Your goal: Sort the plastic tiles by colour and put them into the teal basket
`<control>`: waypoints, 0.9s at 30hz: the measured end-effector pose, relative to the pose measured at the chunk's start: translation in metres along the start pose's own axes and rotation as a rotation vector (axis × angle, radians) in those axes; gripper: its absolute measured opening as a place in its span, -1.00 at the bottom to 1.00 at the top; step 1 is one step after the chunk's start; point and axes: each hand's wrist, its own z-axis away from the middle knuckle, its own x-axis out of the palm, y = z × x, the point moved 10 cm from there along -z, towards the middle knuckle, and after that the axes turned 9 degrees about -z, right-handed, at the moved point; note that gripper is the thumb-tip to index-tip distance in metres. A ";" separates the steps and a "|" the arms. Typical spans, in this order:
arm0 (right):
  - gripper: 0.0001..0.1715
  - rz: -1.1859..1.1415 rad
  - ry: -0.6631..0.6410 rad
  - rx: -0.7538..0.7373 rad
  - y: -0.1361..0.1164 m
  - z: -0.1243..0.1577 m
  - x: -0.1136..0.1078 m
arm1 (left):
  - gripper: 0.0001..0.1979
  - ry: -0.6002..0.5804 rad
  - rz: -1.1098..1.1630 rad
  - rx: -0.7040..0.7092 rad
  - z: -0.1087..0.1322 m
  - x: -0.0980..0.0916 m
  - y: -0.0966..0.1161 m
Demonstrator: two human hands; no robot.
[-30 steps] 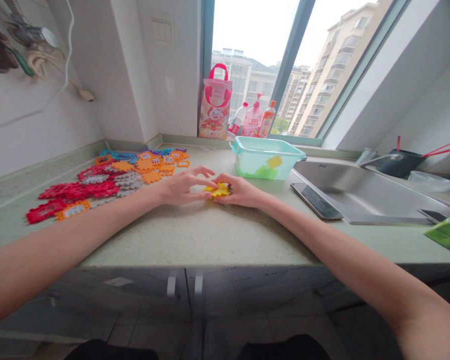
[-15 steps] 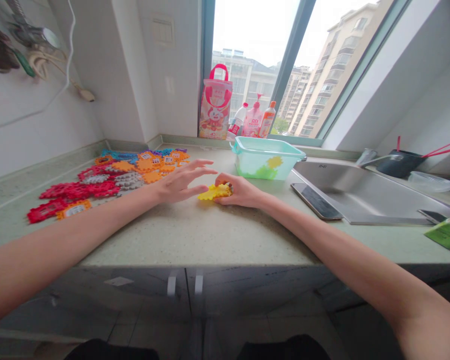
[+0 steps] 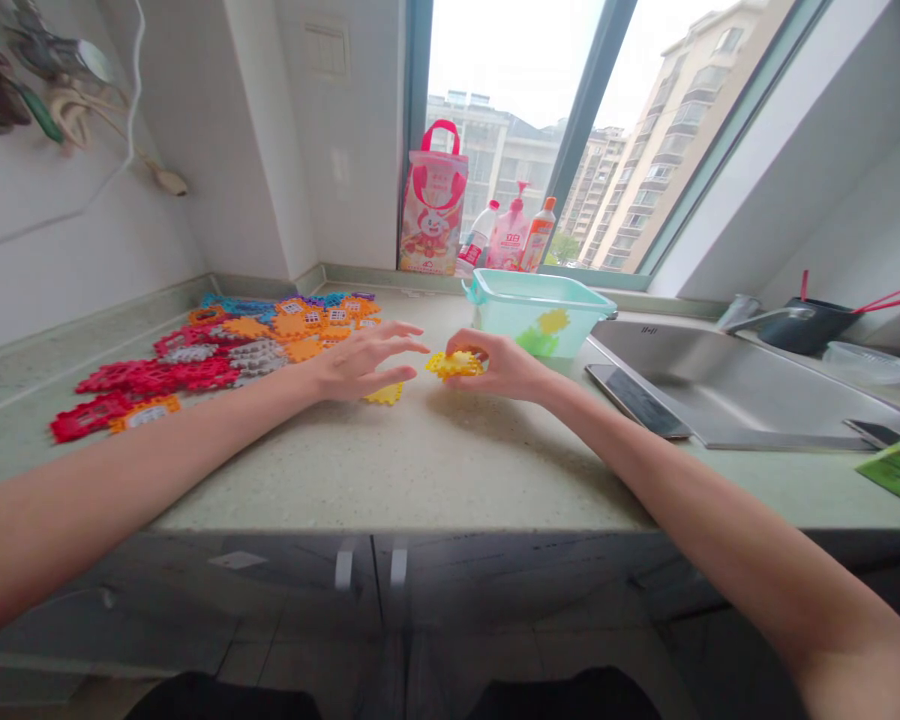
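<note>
My right hand (image 3: 499,368) pinches some yellow tooth-edged plastic building pieces (image 3: 454,366) just above the counter; the palm and fingers hide part of them. Facing it, my left hand (image 3: 364,362) is open with its fingers spread and nothing in its grasp. Beneath its thumb a yellow plastic piece (image 3: 385,394) lies on the counter, partly covered. Behind my right hand stands a translucent mint-green tub (image 3: 487,310), with yellow and green pieces showing through its front wall.
Several red pieces (image 3: 161,374), grey pieces (image 3: 259,360) and orange pieces (image 3: 300,328) are spread on the counter at left, blue ones behind. To the right are a phone (image 3: 636,400) and a steel sink (image 3: 720,375). Bottles (image 3: 508,238) and a pink bag (image 3: 433,215) stand by the window.
My right hand has shifted slightly right with yellow pieces in its fingers, away from my left hand. A yellow piece now shows on the counter below my left thumb.
</note>
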 end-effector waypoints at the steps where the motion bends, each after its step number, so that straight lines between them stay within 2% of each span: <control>1: -0.60 -0.004 0.024 -0.011 -0.003 0.000 -0.006 | -0.45 -0.013 0.000 -0.006 0.000 0.001 -0.001; 5: -0.56 0.084 0.173 -0.059 -0.018 0.003 -0.040 | -0.41 -0.080 0.007 -0.026 0.001 0.007 -0.001; 11: -0.56 0.404 0.474 -0.060 -0.032 0.018 -0.112 | -0.39 -0.200 0.031 -0.027 0.002 0.019 0.004; 14: -0.54 0.536 0.627 -0.027 -0.023 0.029 -0.149 | -0.44 -0.221 0.049 -0.021 0.002 0.021 0.006; 17: -0.50 0.618 0.751 0.046 -0.003 0.040 -0.179 | -0.47 -0.227 0.053 -0.025 0.002 0.021 0.007; 21: -0.50 0.625 0.827 0.169 0.028 0.053 -0.197 | -0.46 -0.246 0.047 -0.036 0.002 0.022 0.007; 27: -0.46 0.584 0.761 0.289 0.049 0.054 -0.194 | -0.45 -0.249 0.043 -0.032 0.003 0.024 0.006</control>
